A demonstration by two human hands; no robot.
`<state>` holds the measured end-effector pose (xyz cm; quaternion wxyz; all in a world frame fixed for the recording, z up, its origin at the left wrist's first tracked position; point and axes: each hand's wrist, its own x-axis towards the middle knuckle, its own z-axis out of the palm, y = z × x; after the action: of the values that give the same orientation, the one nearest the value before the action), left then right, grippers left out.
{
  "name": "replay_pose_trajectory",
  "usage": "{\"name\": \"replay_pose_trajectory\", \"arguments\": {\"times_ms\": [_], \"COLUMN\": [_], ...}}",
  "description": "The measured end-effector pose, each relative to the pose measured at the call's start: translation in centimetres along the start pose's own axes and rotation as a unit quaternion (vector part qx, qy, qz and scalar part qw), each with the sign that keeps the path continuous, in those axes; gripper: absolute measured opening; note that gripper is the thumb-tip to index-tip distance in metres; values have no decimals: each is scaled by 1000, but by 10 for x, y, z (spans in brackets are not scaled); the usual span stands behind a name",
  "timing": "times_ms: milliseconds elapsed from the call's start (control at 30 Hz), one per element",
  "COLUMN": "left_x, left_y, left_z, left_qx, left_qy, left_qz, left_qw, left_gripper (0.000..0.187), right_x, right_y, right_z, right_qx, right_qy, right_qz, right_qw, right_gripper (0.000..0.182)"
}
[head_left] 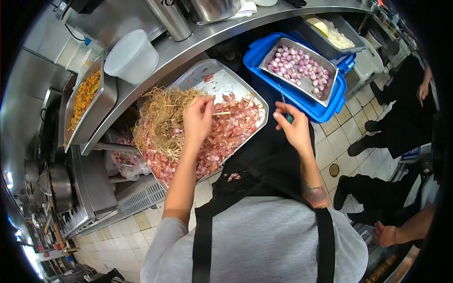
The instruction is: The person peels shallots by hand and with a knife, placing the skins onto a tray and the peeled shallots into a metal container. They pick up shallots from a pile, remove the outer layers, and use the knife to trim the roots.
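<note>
Over a metal tray (234,78) heaped with reddish shallot skins (236,127) and pale dry stalks and roots (160,115), my left hand (197,120) has its fingers pinched together. Whatever lies between those fingertips is hidden; a short pale stalk (222,113) shows just beside them. To the right of this tray, my right hand (295,127) is closed around a small knife (289,117) with a green handle, its thin blade pointing away from me. Peeled shallots (295,66) lie in a steel pan (306,87) beyond my right hand.
Under the shallot pan is a blue plastic container (258,59). A grey tub (302,35) with white chopped pieces stands behind it. A steel counter (207,40) curves overhead with a white lidded bucket (132,56). Other people in dark clothes stand at the right.
</note>
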<state>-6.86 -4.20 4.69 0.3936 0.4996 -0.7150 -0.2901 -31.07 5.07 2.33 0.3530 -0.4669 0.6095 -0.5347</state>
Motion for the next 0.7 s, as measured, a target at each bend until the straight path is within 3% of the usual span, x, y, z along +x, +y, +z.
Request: {"name": "replay_pose_trajectory", "arguments": {"times_ms": [133, 167, 267, 467, 567, 667, 700], "left_x": [36, 32, 23, 18, 17, 11, 14], "left_y": [-46, -67, -62, -72, -60, -14, -56], "left_z": [20, 32, 30, 18, 14, -4, -2], "left_qx": [257, 337, 307, 317, 255, 72, -82], "left_qy": [-108, -183, -160, -172, -127, -104, -90], "left_qz": [88, 51, 71, 66, 48, -151, -99], "left_qw": [956, 922, 935, 930, 957, 980, 988], "left_gripper": [16, 16, 10, 26, 28, 27, 27], "right_x": [-17, -19, -22, -29, -32, -35, -35], "right_y": [-8, -10, -9, -8, -3, -8, -8], "right_z": [-4, -8, -8, 9, 17, 21, 23], "right_qx": [4, 0, -1, 18, 23, 20, 22], "right_qy": [-17, 2, -10, -56, -70, -85, -90], "right_qz": [26, 27, 23, 6, -1, 4, 8], "right_qw": [1000, 1000, 1000, 998, 997, 996, 996], "right_gripper": [30, 28, 27, 26, 25, 26, 26]}}
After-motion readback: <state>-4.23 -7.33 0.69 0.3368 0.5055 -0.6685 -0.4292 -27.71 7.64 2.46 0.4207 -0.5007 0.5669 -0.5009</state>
